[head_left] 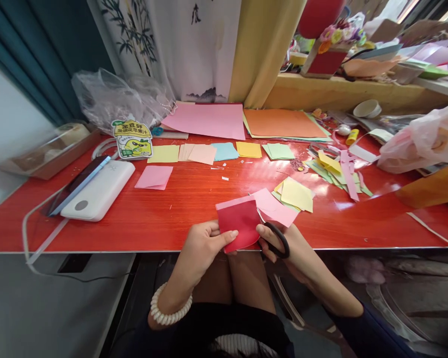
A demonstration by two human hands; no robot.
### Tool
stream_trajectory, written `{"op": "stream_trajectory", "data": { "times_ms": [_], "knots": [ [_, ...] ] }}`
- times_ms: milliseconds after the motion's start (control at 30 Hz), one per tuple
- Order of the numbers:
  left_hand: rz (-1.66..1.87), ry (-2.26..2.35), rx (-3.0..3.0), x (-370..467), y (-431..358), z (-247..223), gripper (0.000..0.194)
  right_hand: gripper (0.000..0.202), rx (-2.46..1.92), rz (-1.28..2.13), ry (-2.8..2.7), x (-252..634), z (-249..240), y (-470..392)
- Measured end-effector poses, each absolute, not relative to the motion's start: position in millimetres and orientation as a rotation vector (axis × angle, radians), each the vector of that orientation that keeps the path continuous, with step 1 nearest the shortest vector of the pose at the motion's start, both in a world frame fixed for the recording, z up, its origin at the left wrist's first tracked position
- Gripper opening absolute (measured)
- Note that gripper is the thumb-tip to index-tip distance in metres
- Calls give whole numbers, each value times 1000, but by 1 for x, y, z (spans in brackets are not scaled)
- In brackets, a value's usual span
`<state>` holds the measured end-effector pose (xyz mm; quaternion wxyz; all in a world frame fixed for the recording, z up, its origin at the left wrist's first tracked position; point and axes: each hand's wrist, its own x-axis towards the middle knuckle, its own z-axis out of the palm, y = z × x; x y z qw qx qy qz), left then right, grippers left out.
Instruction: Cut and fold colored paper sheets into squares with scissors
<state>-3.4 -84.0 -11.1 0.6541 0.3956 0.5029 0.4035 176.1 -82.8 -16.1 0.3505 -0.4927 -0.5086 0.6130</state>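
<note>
My left hand [208,242] pinches a red sheet of paper [241,221] by its lower left part, thumb on top. A pale pink strip runs along the sheet's top edge. In my right hand [289,248] is a pair of black-handled scissors [281,243], with the blades at the red paper's right edge. Whether the blades are apart or together I cannot tell. Just behind the scissors lies a pink paper [274,205], partly covered by the red sheet. Beside it rests a small pile of yellow and green paper squares [296,194].
A row of coloured paper squares [197,153] crosses the table [194,184], with larger pink sheets [209,121] and orange sheets [287,123] behind. A white power bank [104,191] lies left. Paper scraps [343,174] and a plastic bag [421,139] are at right.
</note>
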Motion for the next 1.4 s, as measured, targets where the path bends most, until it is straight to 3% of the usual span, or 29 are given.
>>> {"op": "stream_trajectory", "data": {
  "times_ms": [267, 500, 567, 767, 1000, 1133, 1300, 1400],
  "knots": [
    [845, 1314, 940, -48, -71, 3, 25, 43, -1156, 1904, -1419, 184, -10, -84],
    [807, 1292, 1033, -69, -60, 13, 21, 70, -744, 2313, -1297, 182, -10, -102],
    [779, 1266, 1076, -73, -58, 18, 20, 66, -750, 2199, -1395, 182, -2, -102],
    [448, 1099, 1304, -81, -49, 29, 10, 34, -1158, 1321, -1541, 177, 28, -68],
    [220, 958, 1542, -71, -37, 48, 5, 27, -1016, 1637, -1651, 163, 25, -51],
    [469, 1041, 1492, -65, -43, 42, 5, 28, -1036, 1523, -1450, 163, 15, -54],
    [961, 1088, 1116, -40, -62, 14, 35, 26, -995, 1346, -1188, 162, 6, -56],
    [1021, 1019, 988, -19, -74, 3, 37, 24, -972, 1255, -1102, 158, 2, -60]
  ]
}}
